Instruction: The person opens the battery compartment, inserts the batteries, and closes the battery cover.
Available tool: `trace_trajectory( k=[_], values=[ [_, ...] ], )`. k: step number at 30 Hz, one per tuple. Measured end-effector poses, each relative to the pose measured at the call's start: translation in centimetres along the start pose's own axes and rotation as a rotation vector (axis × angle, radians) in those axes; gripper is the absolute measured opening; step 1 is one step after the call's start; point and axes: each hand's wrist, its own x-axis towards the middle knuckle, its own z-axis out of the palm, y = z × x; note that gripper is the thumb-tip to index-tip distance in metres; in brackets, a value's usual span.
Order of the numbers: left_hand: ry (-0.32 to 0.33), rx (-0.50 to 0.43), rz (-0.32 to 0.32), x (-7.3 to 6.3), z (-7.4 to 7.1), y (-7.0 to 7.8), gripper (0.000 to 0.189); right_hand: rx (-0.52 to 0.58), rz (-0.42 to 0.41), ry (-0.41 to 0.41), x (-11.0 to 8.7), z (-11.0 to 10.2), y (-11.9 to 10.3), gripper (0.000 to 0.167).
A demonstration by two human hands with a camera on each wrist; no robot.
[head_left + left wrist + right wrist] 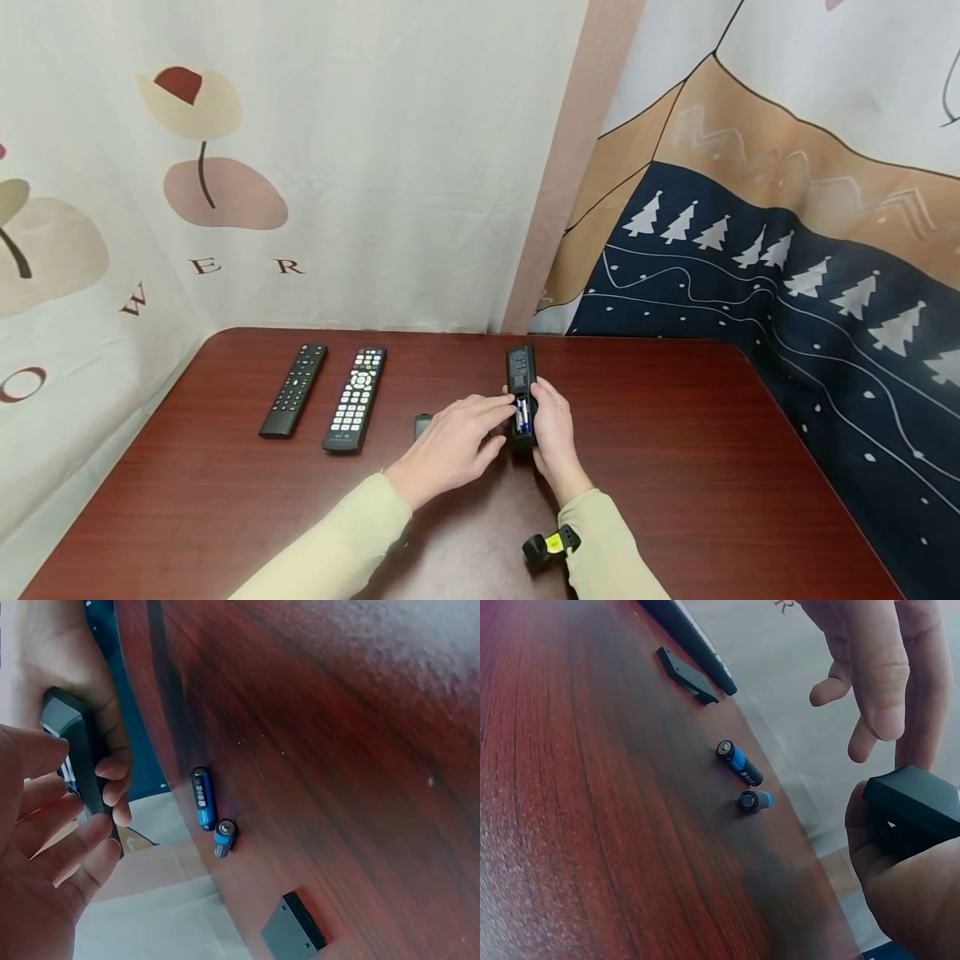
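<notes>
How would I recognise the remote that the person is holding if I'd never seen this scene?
Start at the reddish-brown table and find the two remotes lying on its left side. To their right, the person's right hand grips a dark remote. Unlike those two, which show their buttons, this one shows its back, with the battery compartment open and blue showing inside.

Reddish-brown table (pixel 675 450): dark remote (pixel 296 390), pale-buttoned remote (pixel 356 402) beside it, small dark cover (pixel 289 934), two blue-and-black batteries (pixel 202 799) close together.

Dark red letters O (pixel 22 384), W (pixel 134 300), E (pixel 205 266) and R (pixel 288 267) stand on the pale curtain (pixel 412 167).
</notes>
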Motion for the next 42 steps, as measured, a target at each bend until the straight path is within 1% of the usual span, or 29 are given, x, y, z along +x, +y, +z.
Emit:
trace_trajectory(
  k=[3,5,10,13,19,26,30,35,42],
  values=[
    [0.026,-0.001,0.003,0.0,0.0,-0.2,0.04,-0.006,-0.002,-0.006,0.1,-0.1,0.1,0.044],
    [0.032,-0.01,-0.008,0.0,0.0,-0.4,0.039,-0.012,-0.003,-0.008,0.1,-0.1,0.1,0.044],
    [0.014,-0.037,-0.077,-0.1,-0.3,-0.7,0.034,-0.003,-0.001,-0.007,0.1,-0.1,0.0,0.044],
    [0.019,-0.025,-0.113,-0.2,-0.4,-0.9,0.034,-0.001,-0.001,-0.011,0.1,-0.1,0.0,0.044],
    [0.052,0.037,-0.119,-0.6,-0.6,-1.5,0.034,-0.002,-0.003,-0.023,0.1,-0.1,-0.1,0.044],
    [0.058,0.054,-0.172,-1.2,-0.8,-2.6,0.035,0.004,0.003,-0.027,0.1,-0.2,-0.1,0.044],
    [0.051,0.058,-0.196,-1.7,-0.8,-3.1,0.035,0.002,0.014,-0.024,0.0,-0.3,-0.1,0.044],
    [0.026,0.07,-0.224,-2.0,-0.9,-3.6,0.036,-0.002,0.017,-0.023,0.0,-0.3,-0.1,0.045],
    [-0.015,0.08,-0.268,-2.4,-1.1,-3.9,0.039,0.004,0.017,-0.021,-0.1,-0.3,-0.1,0.045]
  ],
)
